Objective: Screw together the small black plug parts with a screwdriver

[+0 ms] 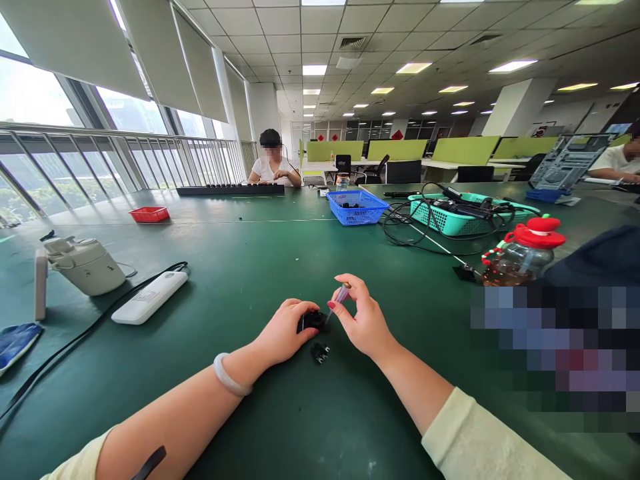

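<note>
Left hand (286, 331) gripping small black part (313, 321), right hand (364, 319) holding screwdriver (340, 296), green table (260, 267).

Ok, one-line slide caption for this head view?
Left hand holds a small black part on the green table while the right hand puts a small tool to it.

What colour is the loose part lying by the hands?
Black. The loose part shows best in the head view.
</note>
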Demonstrator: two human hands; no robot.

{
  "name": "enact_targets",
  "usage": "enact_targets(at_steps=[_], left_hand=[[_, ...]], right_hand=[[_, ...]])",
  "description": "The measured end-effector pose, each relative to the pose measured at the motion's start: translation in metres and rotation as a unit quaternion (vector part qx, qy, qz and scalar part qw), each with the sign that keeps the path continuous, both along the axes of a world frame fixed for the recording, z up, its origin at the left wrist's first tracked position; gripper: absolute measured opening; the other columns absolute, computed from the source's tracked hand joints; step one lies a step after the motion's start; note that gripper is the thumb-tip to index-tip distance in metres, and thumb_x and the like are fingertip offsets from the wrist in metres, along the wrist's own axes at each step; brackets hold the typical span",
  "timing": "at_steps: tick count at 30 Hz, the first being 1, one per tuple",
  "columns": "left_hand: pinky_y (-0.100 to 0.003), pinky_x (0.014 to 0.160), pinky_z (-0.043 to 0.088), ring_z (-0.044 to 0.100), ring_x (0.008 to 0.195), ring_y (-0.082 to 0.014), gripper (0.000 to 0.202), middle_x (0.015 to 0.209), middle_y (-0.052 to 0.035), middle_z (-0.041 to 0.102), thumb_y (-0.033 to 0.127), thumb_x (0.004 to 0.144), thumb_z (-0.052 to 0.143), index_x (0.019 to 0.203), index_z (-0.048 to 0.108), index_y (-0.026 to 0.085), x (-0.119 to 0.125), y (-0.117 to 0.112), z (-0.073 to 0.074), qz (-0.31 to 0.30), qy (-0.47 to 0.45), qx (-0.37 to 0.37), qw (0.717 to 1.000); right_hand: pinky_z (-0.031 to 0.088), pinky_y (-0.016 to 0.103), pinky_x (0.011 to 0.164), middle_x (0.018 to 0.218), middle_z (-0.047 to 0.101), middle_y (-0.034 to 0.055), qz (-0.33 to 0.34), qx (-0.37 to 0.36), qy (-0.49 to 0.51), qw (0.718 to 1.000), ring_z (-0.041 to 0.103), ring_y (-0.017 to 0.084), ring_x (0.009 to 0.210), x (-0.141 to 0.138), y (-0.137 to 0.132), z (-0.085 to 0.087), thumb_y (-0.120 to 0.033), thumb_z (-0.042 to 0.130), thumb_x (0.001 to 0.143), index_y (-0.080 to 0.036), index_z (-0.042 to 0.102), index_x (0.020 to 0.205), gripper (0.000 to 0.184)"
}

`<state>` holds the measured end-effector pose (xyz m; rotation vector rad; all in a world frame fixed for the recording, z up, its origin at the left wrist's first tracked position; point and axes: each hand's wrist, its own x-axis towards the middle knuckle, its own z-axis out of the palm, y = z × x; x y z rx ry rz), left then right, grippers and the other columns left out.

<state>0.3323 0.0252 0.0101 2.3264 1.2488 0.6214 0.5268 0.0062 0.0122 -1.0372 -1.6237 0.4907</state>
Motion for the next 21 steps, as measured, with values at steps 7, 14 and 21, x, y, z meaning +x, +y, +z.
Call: enact_targets(at_steps=[7, 14, 21], left_hand=[[-0.044, 0.106, 0.044, 0.054, 0.119, -0.0267, 0.038, 0.115, -0.0062, 0.067, 0.022, 0.078, 0.066, 0.116, 0.063, 0.024, 0.0005, -0.0007, -0.0001, 0.008, 0.001, -0.004, 1.000], [-0.044, 0.108, 0.042, 0.052, 0.122, -0.0263, 0.038, 0.118, -0.0062, 0.067, 0.022, 0.079, 0.066, 0.116, 0.063, 0.025, 0.0005, -0.0001, 0.0000, 0.007, 0.007, -0.004, 1.000], [-0.044, 0.109, 0.041, 0.052, 0.123, -0.0262, 0.037, 0.120, -0.0049, 0.068, 0.021, 0.080, 0.066, 0.117, 0.063, 0.025, 0.0003, 0.0004, -0.0008, -0.003, 0.008, -0.002, 1.000]], right_hand=[[0.049, 0.042, 0.091, 0.094, 0.068, 0.0034, 0.040, -0.007, 0.020, 0.999, 0.065, 0.021, 0.089, -0.0003, -0.0022, -0.0011, -0.026, 0.056, 0.089, -0.030, 0.047, 0.130, 0.041], [0.051, 0.040, 0.085, 0.091, 0.066, 0.0031, -0.004, 0.033, 0.080, 0.996, 0.066, 0.020, 0.083, -0.0007, -0.0019, -0.0009, -0.025, 0.052, 0.092, -0.028, 0.043, 0.126, 0.035], [0.052, 0.039, 0.083, 0.095, 0.067, 0.0030, 0.026, -0.002, 0.085, 0.996, 0.068, 0.019, 0.079, -0.0020, 0.0005, -0.0018, -0.026, 0.053, 0.091, -0.028, 0.047, 0.121, 0.031]])
